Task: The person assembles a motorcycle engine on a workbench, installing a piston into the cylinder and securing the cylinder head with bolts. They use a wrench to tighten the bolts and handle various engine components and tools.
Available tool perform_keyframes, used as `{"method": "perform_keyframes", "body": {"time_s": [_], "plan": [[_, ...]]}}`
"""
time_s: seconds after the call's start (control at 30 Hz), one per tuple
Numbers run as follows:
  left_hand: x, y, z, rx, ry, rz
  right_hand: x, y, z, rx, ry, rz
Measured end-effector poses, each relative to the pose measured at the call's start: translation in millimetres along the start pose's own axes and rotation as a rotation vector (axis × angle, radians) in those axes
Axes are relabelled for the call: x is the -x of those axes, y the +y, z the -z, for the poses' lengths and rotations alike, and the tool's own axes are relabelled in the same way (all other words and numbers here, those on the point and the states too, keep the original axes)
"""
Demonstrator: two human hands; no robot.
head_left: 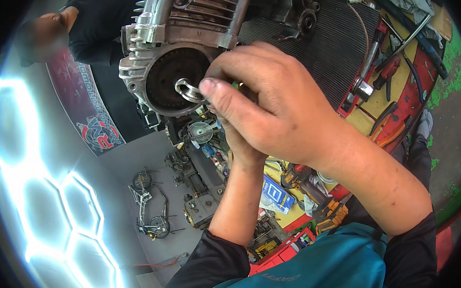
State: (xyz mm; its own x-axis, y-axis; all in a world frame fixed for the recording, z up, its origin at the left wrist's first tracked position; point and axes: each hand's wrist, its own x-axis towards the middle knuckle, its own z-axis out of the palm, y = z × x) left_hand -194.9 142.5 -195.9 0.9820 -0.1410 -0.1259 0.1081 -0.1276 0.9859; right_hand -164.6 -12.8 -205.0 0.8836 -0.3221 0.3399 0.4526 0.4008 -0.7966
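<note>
My right hand is closed, with its thumb and forefinger pinched at the edge of a shiny metal ring. Whether the ring is a separate part or the end of a longer tool is hidden by the hand. It sits in front of the round, dark opening of a finned metal engine. Behind and below the right hand is my left hand; its fingers are mostly covered, so their grip does not show.
A ribbed black mat lies beside the engine. A ratchet, a red-handled screwdriver and pliers lie on the red and yellow bench. Nearer me are a cordless drill and a blue box. Another person stands at upper left.
</note>
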Motion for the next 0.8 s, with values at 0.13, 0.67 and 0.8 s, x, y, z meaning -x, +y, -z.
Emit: {"method": "perform_keyframes", "body": {"time_s": [0.13, 0.67, 0.8], "plan": [[1.4, 1.6, 3.2, -0.073, -0.011, -0.013, 3.2, -6.7, -11.0, 0.086, -0.043, 0.003], [9.1, -0.9, 6.9, -0.263, -0.015, -0.032, 11.1, -13.3, -19.9, 0.191, -0.091, -0.1], [8.1, 0.9, 8.0, -0.28, -0.014, -0.035, 11.3, -13.5, -20.1, 0.185, -0.101, -0.104]]}}
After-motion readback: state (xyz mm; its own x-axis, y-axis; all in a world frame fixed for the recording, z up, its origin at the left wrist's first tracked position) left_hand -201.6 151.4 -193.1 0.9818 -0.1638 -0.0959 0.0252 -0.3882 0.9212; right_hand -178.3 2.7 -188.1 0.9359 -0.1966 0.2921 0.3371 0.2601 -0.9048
